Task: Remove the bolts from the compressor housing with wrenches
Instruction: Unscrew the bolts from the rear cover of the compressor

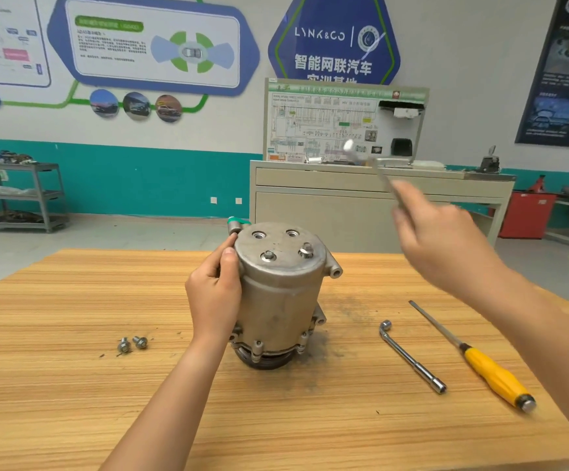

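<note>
Head view showed us a socket wrench (pixel 412 356) and a yellow-handled screwdriver (pixel 473 355) lying right of the compressor housing (pixel 276 294), with two loose bolts (pixel 133 343) to its left. The grey housing stood upright mid-tabletop (pixel 72 300), two seated bolts (pixel 269 255) on top. Our left hand (pixel 213 297) clasped its side. Our right hand (pixel 439 246), high above, gripped a blurred raised wrench (pixel 364 161).

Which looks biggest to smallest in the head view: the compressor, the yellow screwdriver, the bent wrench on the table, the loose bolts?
compressor
yellow screwdriver
bent wrench
loose bolts, the two look alike
</note>
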A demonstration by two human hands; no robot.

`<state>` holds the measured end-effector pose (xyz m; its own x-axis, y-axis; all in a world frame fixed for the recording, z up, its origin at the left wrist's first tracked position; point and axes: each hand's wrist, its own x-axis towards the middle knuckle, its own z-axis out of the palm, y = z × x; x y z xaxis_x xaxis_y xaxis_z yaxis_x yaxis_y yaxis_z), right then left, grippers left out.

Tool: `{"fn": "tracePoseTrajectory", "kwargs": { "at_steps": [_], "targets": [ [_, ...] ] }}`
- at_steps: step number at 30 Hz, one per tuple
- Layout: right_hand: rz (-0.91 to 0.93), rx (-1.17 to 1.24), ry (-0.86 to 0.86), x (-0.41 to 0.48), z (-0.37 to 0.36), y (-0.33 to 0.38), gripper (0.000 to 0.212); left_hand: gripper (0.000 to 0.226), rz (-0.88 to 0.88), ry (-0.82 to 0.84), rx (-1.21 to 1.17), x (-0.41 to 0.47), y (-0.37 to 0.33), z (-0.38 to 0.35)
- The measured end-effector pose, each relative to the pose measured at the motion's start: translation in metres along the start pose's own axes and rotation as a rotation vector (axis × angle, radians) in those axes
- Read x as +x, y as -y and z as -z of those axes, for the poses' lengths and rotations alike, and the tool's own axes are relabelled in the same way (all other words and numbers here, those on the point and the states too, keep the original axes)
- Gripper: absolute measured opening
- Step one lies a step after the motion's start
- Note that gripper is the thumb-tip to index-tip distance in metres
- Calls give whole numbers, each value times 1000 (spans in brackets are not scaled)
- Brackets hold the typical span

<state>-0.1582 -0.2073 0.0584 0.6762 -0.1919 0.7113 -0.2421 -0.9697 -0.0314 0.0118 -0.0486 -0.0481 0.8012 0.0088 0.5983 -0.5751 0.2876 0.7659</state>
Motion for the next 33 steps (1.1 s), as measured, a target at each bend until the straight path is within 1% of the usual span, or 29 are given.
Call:
{"fn": "tracePoseTrajectory", "kwargs": {
  "at_steps": [2,3,5,8,10,14,16,17,18,20,22,25,26,28,30,31,33],
  "targets": [
    [29,-205,165,-21,-1,7,40,30,-5,4,5,-3,-3,0],
    [33,-270,225,-28,-3,11,44,29,-9,3,8,-4,-3,0],
    [32,-317,295,-36,-9,20,54,29,-13,-8,11,-6,-3,0],
    [-24,-363,334,-32,-14,26,64,29,-3,-21,7,-6,-3,2],
    [-15,-412,349,-30,-13,32,70,30,-2,-19,11,-7,-3,2],
    [124,-525,366,-29,-3,50,77,29,-10,-32,12,-8,-2,-1],
    [160,-549,367,-31,0,56,78,29,-9,-26,11,-8,-2,-1],
    [177,-574,332,-33,-2,56,79,29,-11,-25,12,-7,-2,0],
    [187,-610,260,-35,-4,54,79,29,-15,-25,11,-7,-2,2],
    [144,-617,132,-40,-7,45,72,30,-16,-20,6,-5,-1,5],
    [226,-507,-69,-36,-22,21,55,30,-2,-5,-6,-3,-1,7],
    [385,-371,-234,-17,-43,-10,26,31,24,13,-21,0,-1,7],
    [439,-304,-274,-7,-51,-20,20,31,28,18,-24,1,-1,6],
    [515,-209,-306,16,-64,-33,21,30,31,23,-30,3,-2,4],
    [547,-176,-349,41,-77,-35,17,30,30,26,-33,4,-1,2],
    [543,-164,-351,54,-83,-29,16,30,31,28,-36,5,-1,2],
    [563,-88,-312,77,-94,-8,23,30,33,27,-41,5,0,3]
  ]
}}
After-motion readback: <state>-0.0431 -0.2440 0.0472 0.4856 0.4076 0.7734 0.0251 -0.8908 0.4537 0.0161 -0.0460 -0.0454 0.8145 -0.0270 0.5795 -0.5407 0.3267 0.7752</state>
